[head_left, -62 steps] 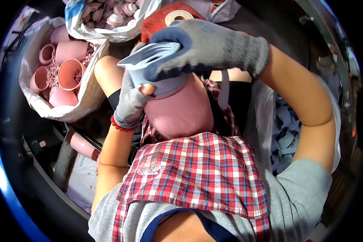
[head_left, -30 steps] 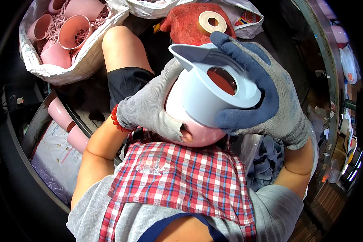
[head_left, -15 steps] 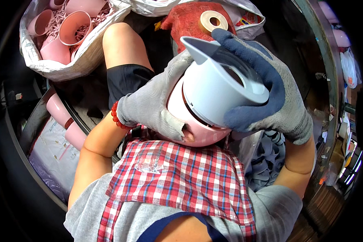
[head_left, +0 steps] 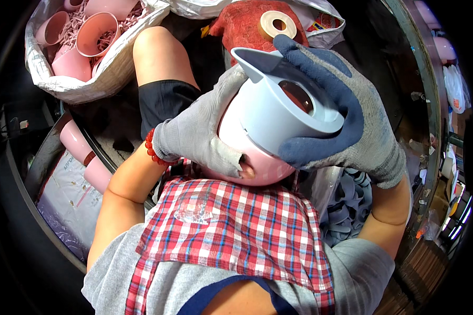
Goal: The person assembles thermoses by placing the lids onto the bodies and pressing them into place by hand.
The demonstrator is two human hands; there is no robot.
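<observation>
My left hand (head_left: 197, 131), in a grey work glove with a torn thumb tip, is wrapped round a glossy pink jug body (head_left: 265, 170) close to my lap. On top of this body sits a light blue-grey jug collar (head_left: 270, 118) with a pointed spout and a round opening; dark reddish inside shows through the hole. My right hand (head_left: 360, 118), in a grey glove with blue coating, grips the collar from the right, thumb low at its front and fingers along its far rim. The collar meets the body with almost no gap, and both tilt.
A white woven sack (head_left: 97, 86) holds pink cups and pink strips at the far left. Two pink jug bodies (head_left: 74, 140) lie in a bin at left. Beyond my hands, a tape roll (head_left: 268, 26) rests on a red cloth (head_left: 240, 26). Blue-grey collars (head_left: 347, 210) fill a bag at right.
The blue-grey collar has gone down onto the pink body, and the dark gap between them has closed. My right hand has shifted slightly left with it.
</observation>
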